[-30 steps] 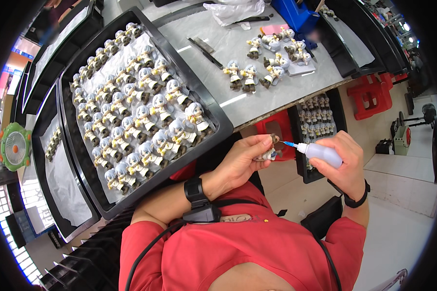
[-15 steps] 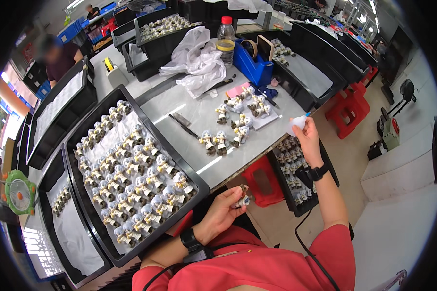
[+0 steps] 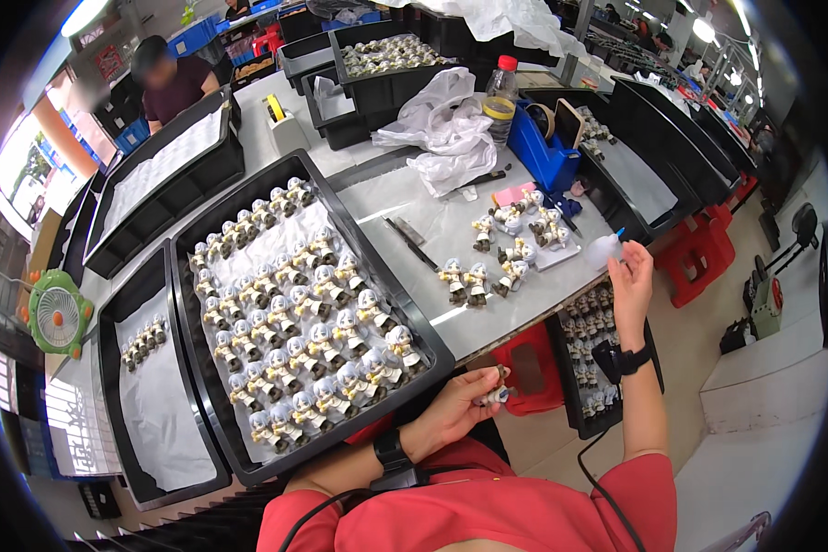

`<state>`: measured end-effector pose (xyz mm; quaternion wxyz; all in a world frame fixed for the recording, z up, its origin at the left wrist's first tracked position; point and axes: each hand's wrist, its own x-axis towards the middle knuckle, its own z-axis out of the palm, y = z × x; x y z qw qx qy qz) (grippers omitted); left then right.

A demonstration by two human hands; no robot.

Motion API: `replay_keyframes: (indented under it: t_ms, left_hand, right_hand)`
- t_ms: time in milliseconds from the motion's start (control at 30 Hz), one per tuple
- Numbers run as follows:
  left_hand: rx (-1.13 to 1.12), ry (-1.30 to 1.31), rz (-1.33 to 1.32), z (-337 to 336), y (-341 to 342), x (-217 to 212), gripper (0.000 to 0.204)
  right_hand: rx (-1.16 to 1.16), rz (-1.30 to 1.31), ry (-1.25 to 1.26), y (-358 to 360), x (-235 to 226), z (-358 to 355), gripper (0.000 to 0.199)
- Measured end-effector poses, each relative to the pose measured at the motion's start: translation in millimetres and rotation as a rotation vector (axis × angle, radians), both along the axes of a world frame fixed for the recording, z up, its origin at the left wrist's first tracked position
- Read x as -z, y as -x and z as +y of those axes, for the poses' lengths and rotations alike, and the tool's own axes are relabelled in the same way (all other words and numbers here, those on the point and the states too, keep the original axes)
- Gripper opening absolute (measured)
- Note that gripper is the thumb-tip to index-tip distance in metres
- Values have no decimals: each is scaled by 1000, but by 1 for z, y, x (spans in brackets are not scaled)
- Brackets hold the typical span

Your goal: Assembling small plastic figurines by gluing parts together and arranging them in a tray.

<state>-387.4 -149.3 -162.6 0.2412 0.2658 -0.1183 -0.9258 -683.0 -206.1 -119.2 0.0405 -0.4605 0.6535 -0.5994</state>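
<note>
Grey bench (image 3: 432,244) carries small white figurines; left hand (image 3: 451,409) fingers pinch one small white figurine (image 3: 499,394), right hand (image 3: 631,281) fingers grip a white squeeze bottle (image 3: 604,248).

A long pale surface (image 3: 451,230) runs through a workshop; red stools (image 3: 699,258) stand on the beige floor (image 3: 754,432) beside it

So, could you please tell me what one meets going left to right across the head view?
Green fan → tray with few figurines → full figurine tray → left hand holding a figurine → right hand holding a squeeze bottle → red stool.
</note>
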Motion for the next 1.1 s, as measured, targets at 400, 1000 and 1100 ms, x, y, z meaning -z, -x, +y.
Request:
replay_keyframes:
  t_ms: [400,1000,1100]
  left_hand:
    - [84,10,58,2,-4,7,23]
    - [99,46,49,-7,-19,14,28]
    - [100,35,74,-8,-18,16,27]
  right_hand:
    - [-467,520,-403,-43,-41,-128,19]
    - [-576,985,-1101,-73,-37,-235,28]
    - [-609,1050,-1034,-64,-30,-242,26]
